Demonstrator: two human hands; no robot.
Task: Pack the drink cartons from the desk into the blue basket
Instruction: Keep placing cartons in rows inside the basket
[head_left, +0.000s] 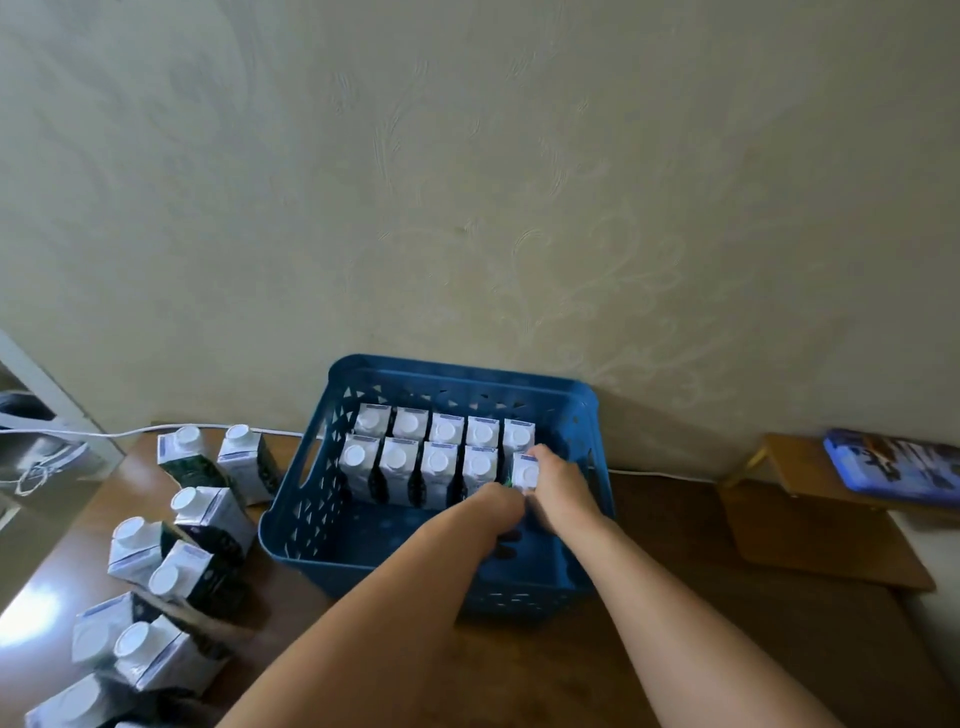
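A blue basket (291, 525) stands on the brown desk against the wall. Inside it, white-capped drink cartons (405, 447) stand upright in two rows at the far side. My right hand (558, 486) grips the rightmost carton (525, 473) of the nearer row, fingers curled over its top. My left hand (501, 512) reaches into the basket beside that carton's lower part, fingers curled; whether it holds the carton is hidden. Several more cartons (208, 514) stand and lean on the desk to the left of the basket.
A white cable (130, 431) runs along the desk's back edge. A small wooden stand (810, 519) with a blue box (898, 465) on it sits at the right. Bare desk (519, 670) lies in front of the basket.
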